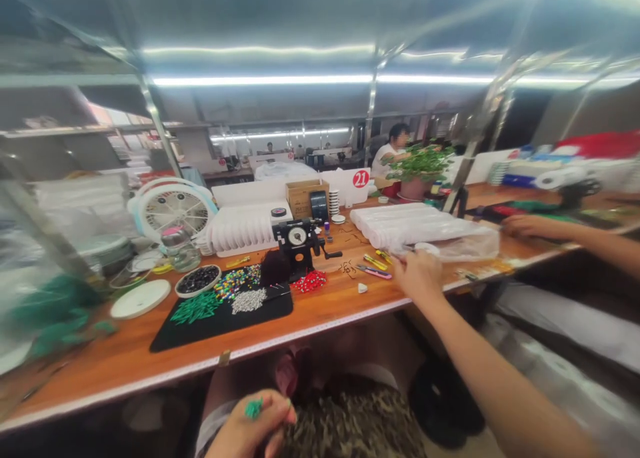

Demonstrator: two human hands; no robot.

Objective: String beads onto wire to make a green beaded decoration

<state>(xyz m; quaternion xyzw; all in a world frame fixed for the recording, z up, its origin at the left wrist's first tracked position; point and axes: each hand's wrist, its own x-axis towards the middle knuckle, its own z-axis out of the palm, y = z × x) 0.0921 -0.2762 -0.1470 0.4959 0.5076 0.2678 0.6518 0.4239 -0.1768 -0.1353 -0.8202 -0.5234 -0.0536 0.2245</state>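
Note:
Low over my lap, my left hand (255, 421) is curled round a small bunch of green pieces (253, 409). My right hand (419, 271) reaches to the table's front right part, beside the plastic-wrapped white rolls (420, 225); its fingertips are bent together, and what they grip is too small to name. Pink-handled scissors (375, 271) and yellow cutters (375, 262) lie just left of it. A black mat (220, 328) bears green pieces (195, 307), silver pieces (249, 301) and coloured beads (235, 282). Behind the mat stands a black hand-cranked device (298, 245).
A white fan (175, 211), a glass jar (181, 248) and a bowl of black pieces (199, 281) are at the left. Red beads (310, 281) lie near the device. At the right, another person's arm (550, 231) rests over the table. A potted plant (417, 168) stands behind.

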